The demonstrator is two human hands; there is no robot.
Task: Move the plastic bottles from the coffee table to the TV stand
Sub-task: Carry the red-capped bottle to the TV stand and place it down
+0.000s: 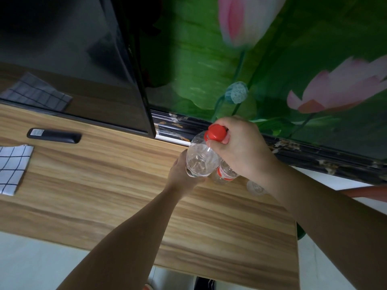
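Note:
A clear plastic bottle (200,159) with a red cap stands over the back right of the wooden TV stand (104,181). My left hand (182,174) wraps its lower body from the left. My right hand (240,149) grips its neck and cap from the right. A second clear bottle (227,174) with a red label stands just behind it, partly hidden under my right hand. A third clear bottle (254,188) shows only as a sliver beneath my right wrist.
A black TV (83,59) stands at the back left of the stand. A black remote (54,136) and a white checked cloth (12,168) lie at the left. A lotus mural wall (293,70) rises behind. The stand's right edge lies near the bottles.

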